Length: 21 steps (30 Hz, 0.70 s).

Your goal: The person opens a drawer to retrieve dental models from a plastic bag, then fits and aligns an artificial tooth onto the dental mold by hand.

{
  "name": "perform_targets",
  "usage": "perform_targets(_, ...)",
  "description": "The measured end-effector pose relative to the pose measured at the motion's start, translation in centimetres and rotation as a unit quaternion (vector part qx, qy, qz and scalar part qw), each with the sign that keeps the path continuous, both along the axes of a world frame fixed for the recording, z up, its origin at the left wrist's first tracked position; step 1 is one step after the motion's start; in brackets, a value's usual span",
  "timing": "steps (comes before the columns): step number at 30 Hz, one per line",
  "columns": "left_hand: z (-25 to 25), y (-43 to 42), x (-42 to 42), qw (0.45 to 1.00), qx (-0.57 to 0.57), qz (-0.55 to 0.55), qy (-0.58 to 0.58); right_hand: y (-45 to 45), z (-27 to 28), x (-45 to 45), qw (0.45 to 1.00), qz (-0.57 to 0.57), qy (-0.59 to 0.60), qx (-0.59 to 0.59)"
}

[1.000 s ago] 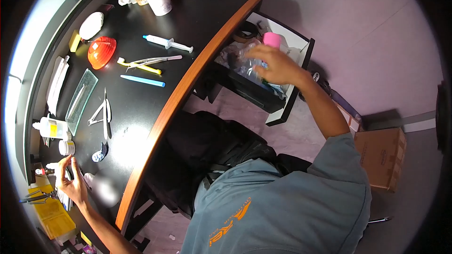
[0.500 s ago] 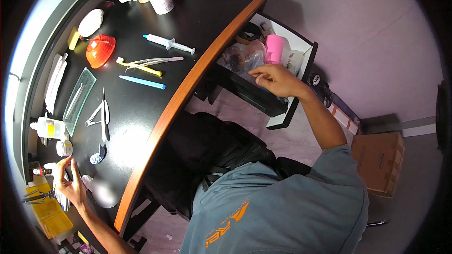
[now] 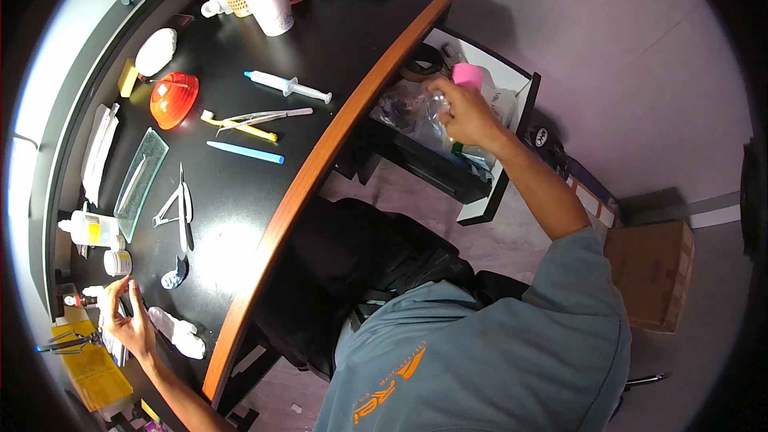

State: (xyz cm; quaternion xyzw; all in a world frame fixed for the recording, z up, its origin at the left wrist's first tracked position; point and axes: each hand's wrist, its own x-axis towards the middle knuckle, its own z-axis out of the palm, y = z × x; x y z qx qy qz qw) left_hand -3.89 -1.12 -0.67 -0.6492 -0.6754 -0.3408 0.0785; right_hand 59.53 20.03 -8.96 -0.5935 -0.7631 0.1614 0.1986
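Observation:
At the desk's lower left is my left hand [image 3: 132, 326], thumb and fingertips drawn together in a pinch; what they hold, if anything, is too small to make out. A small white jar [image 3: 118, 262] stands just beyond its fingertips, and a white lumpy piece [image 3: 180, 334] lies beside the hand. Inside the open drawer [image 3: 516, 124], my right hand [image 3: 472, 118] curls its thumb and fingers on a crumpled clear plastic bag [image 3: 404, 108]. Next to that hand is a pink cylindrical thing [image 3: 467, 74], partly hidden by it.
Tweezers [image 3: 268, 115], a blue-tipped syringe [image 3: 288, 86], a blue stick [image 3: 246, 152] and a red bowl [image 3: 174, 101] lie on the black desk. A lidded cup [image 3: 268, 4] stands at the far end. A cardboard box [image 3: 648, 276] sits on the floor at right.
My right hand has moved farther into the drawer, up and left, over part of the pink thing. The white piece near my left hand, blurred before, now shows sharply. The view has shifted slightly.

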Motion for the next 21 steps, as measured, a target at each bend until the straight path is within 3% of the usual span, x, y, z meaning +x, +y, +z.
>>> perform_targets(3, -0.1, -0.1, -0.2, 1.000, -0.004, 0.003, -0.006, 0.7, -0.1, 1.1, 0.991, -0.039, 0.049, 0.119)
perform_targets(6, 0.0, -0.1, -0.2, 1.000, -0.006, 0.006, -0.007, 0.9, 0.3, 1.7, 0.981, -0.101, 0.151, 0.064)
perform_targets(10, -0.4, -0.2, -0.8, 1.000, -0.005, 0.007, 0.000, 2.0, -1.9, 2.8, 0.966, -0.092, 0.233, 0.057)
perform_targets(13, -0.5, -0.2, -0.8, 1.000, -0.001, 0.008, 0.000, 1.6, -1.1, 2.4, 0.928, -0.062, 0.357, -0.084)
perform_targets(16, -0.3, -0.1, -0.5, 1.000, -0.006, 0.008, 0.004, 0.3, 0.9, 1.1, 0.910, -0.061, 0.382, -0.152)
perform_targets(19, -0.2, -0.1, -0.3, 1.000, -0.005, 0.004, -0.001, 0.5, 0.9, 1.7, 0.776, -0.025, 0.564, -0.281)
perform_targets(21, -0.2, 0.0, -0.2, 1.000, -0.003, 0.001, 0.001, 0.5, 0.7, 2.1, 0.754, -0.005, 0.568, -0.329)
